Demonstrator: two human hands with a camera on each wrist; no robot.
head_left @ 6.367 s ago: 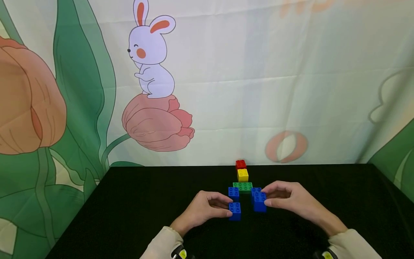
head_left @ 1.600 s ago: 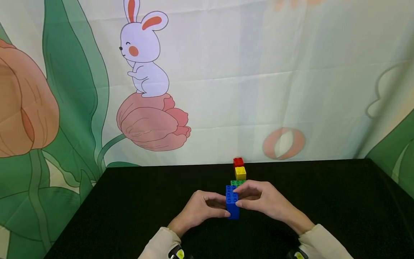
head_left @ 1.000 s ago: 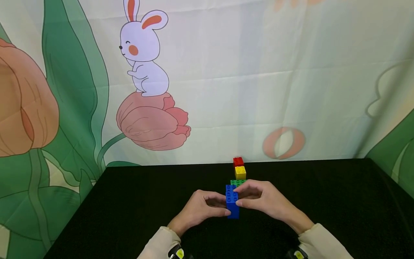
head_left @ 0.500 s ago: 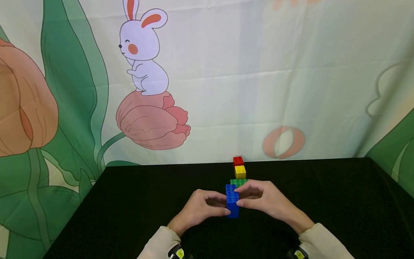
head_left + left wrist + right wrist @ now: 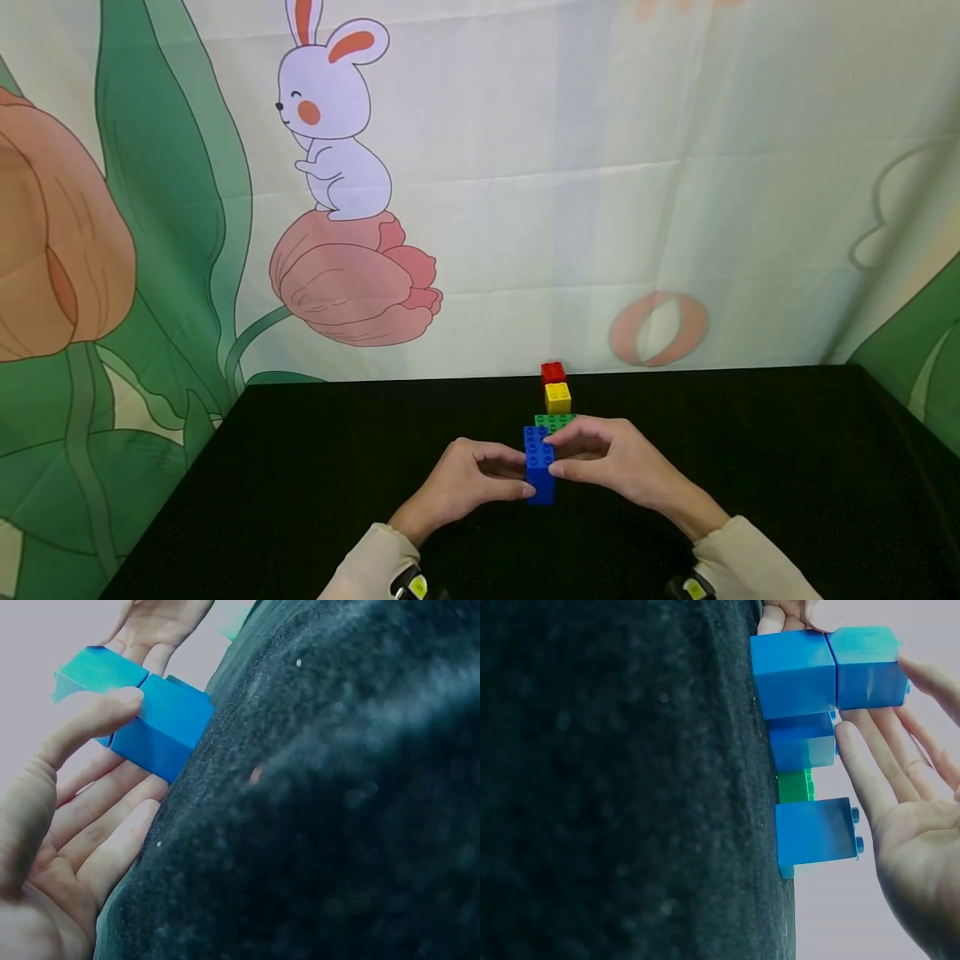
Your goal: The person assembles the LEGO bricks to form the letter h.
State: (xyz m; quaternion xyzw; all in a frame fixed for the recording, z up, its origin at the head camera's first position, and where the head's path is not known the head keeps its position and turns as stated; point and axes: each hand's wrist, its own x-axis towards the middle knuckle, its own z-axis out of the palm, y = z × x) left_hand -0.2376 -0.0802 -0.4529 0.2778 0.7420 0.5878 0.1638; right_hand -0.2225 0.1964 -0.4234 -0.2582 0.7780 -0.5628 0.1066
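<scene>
Two square blue toy building bricks stand stacked on the dark cloth in front of me. My left hand (image 5: 468,483) pinches the stack from the left, its thumb low on the lower blue brick (image 5: 793,675) near the seam. The upper blue brick (image 5: 870,675) is pinched by my right hand (image 5: 622,462) from the right. In the left wrist view the upper brick (image 5: 101,671) and lower brick (image 5: 169,724) sit flush, with a thin seam. Right behind the stack is another blue brick (image 5: 802,742). A further blue brick (image 5: 817,829) shows in the right wrist view; my right hand hides it in the head view.
Behind the stack lie a green brick (image 5: 553,422), a yellow brick (image 5: 557,398) and a red brick (image 5: 552,372), in a line toward the table's back edge. The black-covered table (image 5: 337,467) ends at a printed curtain (image 5: 510,208).
Compared with the oldest frame, my right hand has moved left, bringing a blue brick from the right side onto the one at my left hand. Over the last second or so both hands stay nearly still.
</scene>
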